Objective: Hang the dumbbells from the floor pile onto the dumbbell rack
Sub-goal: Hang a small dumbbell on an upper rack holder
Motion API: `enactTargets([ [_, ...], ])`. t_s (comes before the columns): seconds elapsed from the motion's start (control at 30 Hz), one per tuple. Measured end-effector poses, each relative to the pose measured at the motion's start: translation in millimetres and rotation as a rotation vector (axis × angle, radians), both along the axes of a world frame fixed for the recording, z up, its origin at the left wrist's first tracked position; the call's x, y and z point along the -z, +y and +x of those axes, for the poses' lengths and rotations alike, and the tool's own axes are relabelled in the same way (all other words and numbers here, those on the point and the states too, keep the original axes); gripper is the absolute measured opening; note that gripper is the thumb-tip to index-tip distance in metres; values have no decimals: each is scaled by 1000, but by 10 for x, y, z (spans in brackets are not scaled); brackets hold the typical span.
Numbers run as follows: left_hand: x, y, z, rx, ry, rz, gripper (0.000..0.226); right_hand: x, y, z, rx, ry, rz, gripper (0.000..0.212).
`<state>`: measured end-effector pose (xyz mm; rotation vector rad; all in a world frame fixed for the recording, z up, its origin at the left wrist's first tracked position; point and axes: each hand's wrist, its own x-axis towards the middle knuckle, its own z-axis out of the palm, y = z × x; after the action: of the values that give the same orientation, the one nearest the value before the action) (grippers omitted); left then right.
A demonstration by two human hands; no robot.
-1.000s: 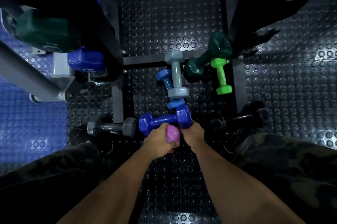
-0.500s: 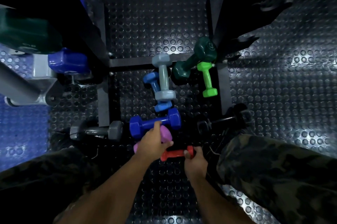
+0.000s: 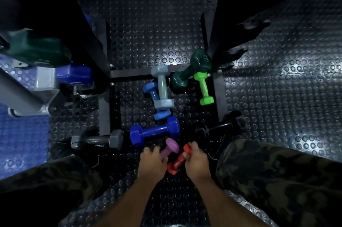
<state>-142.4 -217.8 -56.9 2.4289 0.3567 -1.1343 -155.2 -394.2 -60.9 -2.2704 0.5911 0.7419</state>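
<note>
Dumbbells pickup step: red dumbbell [image 3: 175,162] gripped in right hand [image 3: 197,164], left hand [image 3: 152,164] fingers curled round purple dumbbell [image 3: 169,150]; next needs lift to rack [image 3: 212,29].

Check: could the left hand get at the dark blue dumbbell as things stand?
Probably not yet: the left hand already grips the purple dumbbell. The dark blue dumbbell lies uncovered just beyond it.

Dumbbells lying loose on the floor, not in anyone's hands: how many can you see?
7, possibly more hidden: dark blue, grey to its left, black to its right, light blue, pale grey, dark green, bright green.
</note>
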Motion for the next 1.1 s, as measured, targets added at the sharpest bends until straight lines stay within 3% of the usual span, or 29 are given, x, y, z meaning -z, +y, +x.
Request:
enactTargets([
  [0.1, -89, -46, -35, -20, 80, -60, 44, -171, -64, 134, -106, -57, 30, 31],
  [0.4, -863, -166, 366, -159, -48, -271, 38, -929, -63, 536, -91, -269, 90, 31],
  [0.5, -1118, -145, 462, -340, 43, -328, 51, -1198, -11, 602, -29, -373, 123, 29],
  [0.6, -1296, -152, 539, -693, 248, -629, 60, -1572, 58, 643, 9, -483, 150, 28],
  [0.67, -1436, -108, 635, -876, 199, -684, 50, -1874, 107, 678, 31, -540, 194, 31],
  [0.8, -2193, -58, 846, -970, -4, -805, 28, -2541, 153, 800, 31, -631, 311, 39],
  [1.1, -4087, 94, 1126, -896, -455, -1129, 19, -4502, 107, 922, 0, -809, 791, 47],
])
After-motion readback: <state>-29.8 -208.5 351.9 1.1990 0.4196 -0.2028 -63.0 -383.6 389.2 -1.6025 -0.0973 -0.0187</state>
